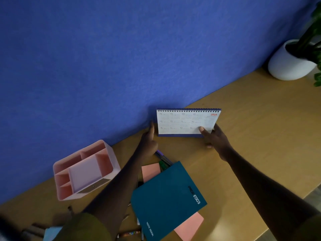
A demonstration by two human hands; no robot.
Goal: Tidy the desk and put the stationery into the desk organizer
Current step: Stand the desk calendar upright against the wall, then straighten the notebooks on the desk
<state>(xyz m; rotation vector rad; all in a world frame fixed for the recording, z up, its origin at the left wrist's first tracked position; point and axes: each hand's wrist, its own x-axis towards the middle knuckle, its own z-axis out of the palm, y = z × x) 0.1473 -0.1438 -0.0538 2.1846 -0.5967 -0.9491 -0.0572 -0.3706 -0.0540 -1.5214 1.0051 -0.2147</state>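
the right hand (211,134) pinches the lower right corner of the upright calendar (184,122) on the bench (260,127), the left hand (148,140) just beside it, grasp unclear.

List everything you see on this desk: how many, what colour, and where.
desk calendar: one, white pages on a blue base, upright at the back by the wall
desk organizer: one, pink, left, against the wall
notebook: one, teal, front centre
sticky pads: two, pink, partly under the notebook's far and near corners
pens: at least two, purple and green, poking out past the notebook's far edge; other small items at front left too blurred to count
plant pot: one, white, far right
desk: one, brown wood
wall: one, blue, behind the desk
left hand: beside the calendar's left edge, contact unclear
right hand: pinches the calendar's lower right corner
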